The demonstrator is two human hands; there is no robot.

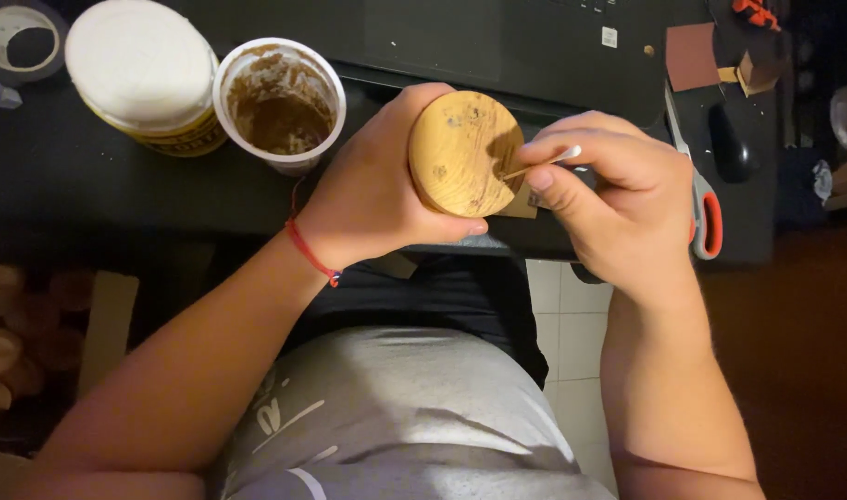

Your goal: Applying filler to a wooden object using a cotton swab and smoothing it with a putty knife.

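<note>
- Round wooden piece [465,153], gripped in left hand [377,190] above counter edge.
- Cotton swab [544,162], pinched in right hand [618,199], tip touching the wood.
- Dark counter [99,190]: open stained cup [280,102], lidded tub [146,74], scissors [704,208].
- Pale tiled floor [572,333] below.

tape roll [16,37]: cut by top-left edge | wooden piece [465,153]: body hidden behind left hand [377,199]

A home hobby corner rather than a proper workshop: a dark desk [118,194] over pale floor tiles [572,343]. Near its back left corner stand a lidded tub [146,69] and an open cup [280,97] smeared with brown paste, with a tape roll [16,37] beside them. Scissors [701,208] lie toward the right edge, near a mouse [731,139].
</note>
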